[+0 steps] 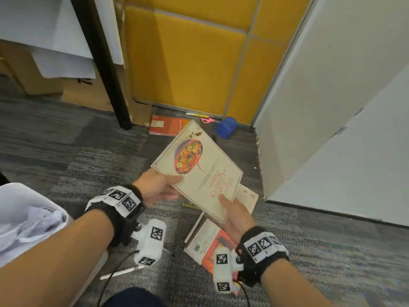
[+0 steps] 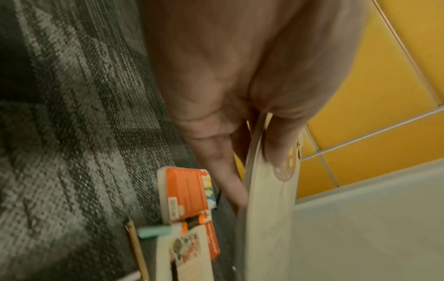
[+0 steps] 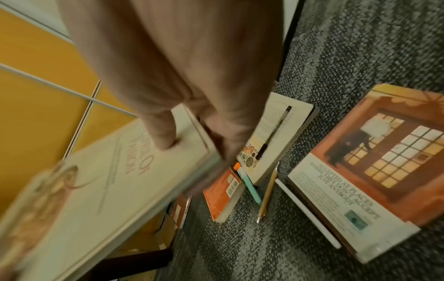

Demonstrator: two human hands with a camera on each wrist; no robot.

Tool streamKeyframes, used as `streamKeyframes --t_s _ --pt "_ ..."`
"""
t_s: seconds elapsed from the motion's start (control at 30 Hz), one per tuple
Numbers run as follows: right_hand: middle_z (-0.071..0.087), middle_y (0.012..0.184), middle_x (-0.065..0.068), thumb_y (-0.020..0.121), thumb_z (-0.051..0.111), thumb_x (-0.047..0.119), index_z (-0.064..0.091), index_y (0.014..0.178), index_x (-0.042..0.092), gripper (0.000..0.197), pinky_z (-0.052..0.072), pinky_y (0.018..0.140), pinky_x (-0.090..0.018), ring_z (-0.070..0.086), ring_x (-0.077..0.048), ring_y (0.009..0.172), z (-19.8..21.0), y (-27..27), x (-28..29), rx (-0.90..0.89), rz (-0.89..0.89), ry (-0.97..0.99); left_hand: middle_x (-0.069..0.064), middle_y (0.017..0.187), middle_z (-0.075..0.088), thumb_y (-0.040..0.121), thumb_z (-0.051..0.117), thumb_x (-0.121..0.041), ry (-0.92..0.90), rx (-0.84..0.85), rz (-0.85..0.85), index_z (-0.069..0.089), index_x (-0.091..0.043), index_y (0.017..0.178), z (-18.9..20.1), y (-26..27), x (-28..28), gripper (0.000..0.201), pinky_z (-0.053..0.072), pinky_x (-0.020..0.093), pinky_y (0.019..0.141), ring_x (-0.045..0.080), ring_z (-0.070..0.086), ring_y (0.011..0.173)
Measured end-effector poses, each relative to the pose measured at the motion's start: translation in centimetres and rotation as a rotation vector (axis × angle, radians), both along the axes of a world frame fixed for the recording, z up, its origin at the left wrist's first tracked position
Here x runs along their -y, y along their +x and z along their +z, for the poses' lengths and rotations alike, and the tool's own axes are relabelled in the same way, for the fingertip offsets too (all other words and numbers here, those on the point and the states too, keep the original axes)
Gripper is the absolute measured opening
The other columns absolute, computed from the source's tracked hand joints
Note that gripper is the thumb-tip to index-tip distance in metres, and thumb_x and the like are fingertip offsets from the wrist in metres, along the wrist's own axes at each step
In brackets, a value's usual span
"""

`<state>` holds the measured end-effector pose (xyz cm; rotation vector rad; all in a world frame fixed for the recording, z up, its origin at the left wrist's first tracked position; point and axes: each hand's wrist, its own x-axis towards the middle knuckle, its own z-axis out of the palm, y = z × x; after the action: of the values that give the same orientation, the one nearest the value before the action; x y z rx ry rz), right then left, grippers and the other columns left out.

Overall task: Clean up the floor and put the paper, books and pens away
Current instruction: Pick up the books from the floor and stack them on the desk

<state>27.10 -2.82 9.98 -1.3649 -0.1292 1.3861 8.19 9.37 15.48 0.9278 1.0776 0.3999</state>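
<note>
A cream cookbook [image 1: 199, 167] with a bowl pictured on its cover is held tilted above the carpet. My left hand [image 1: 164, 186] grips its left edge, thumb on the cover and fingers underneath. My right hand [image 1: 229, 207] grips the near corner, its thumb [image 3: 163, 136] pressed on the cover. On the floor below lie a large orange-covered book [image 3: 372, 171], a cream book [image 3: 276, 136] with a black pen [image 3: 276, 131] on it, a small orange book [image 3: 223, 194], a teal pen [image 3: 250, 188], a pencil [image 3: 266, 194] and a white pen [image 3: 307, 213].
A white bin [image 1: 13, 191] with crumpled paper stands at my left. Another orange book [image 1: 166, 125], pink scissors [image 1: 207, 119] and a blue yarn ball [image 1: 226, 127] lie by the yellow wall. A black table leg [image 1: 106, 69] and cardboard boxes stand far left, a white panel right.
</note>
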Motion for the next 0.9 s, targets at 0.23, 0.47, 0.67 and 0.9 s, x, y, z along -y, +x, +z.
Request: streamKeyframes --t_s 0.23,0.47,0.67,0.9 --pt "0.073 0.108 0.001 0.095 0.059 0.015 0.066 0.109 0.027 0.019 0.056 0.085 -0.028 0.069 -0.005 0.092 2.3 3.0 -5.6 0.915 0.416 0.053 0.014 0.151 0.036 0.055 0.087 -0.054 0.441 -0.789 -0.25 0.023 -0.003 0.148 -5.9 -3.7 -6.6 0.123 0.039 0.037 0.109 0.03 0.039 0.136" --pt "0.076 0.101 -0.007 0.09 0.067 0.028 0.073 0.106 0.012 0.023 0.058 0.084 -0.038 0.072 -0.026 0.094 0.0 2.8 -12.1 0.75 0.652 0.047 -0.003 0.098 0.075 0.049 0.096 -0.032 0.262 -0.331 -0.21 0.073 -0.022 0.102 -12.3 -1.7 -9.3 0.058 0.056 0.039 0.09 0.02 0.071 0.096" --pt "0.065 0.089 -0.004 0.091 0.064 0.019 0.065 0.095 0.019 0.004 0.049 0.067 -0.029 0.061 -0.024 0.083 -6.5 5.1 -20.6 0.997 0.37 -0.079 0.015 0.097 0.073 0.07 0.084 -0.015 0.103 -0.107 0.397 0.072 -0.002 0.094 -16.7 -1.1 -12.4 0.03 0.058 0.028 0.07 0.027 0.07 0.082" --pt "0.063 0.118 -0.008 0.092 0.061 0.03 0.057 0.124 0.013 0.037 0.044 0.083 -0.027 0.059 -0.025 0.109 -10.0 6.4 -32.9 1.339 0.844 -0.247 0.006 0.089 0.075 0.065 0.075 -0.064 0.086 -0.562 0.291 0.075 -0.009 0.093 -25.1 -3.6 -19.8 0.062 0.05 0.027 0.068 0.021 0.07 0.087"
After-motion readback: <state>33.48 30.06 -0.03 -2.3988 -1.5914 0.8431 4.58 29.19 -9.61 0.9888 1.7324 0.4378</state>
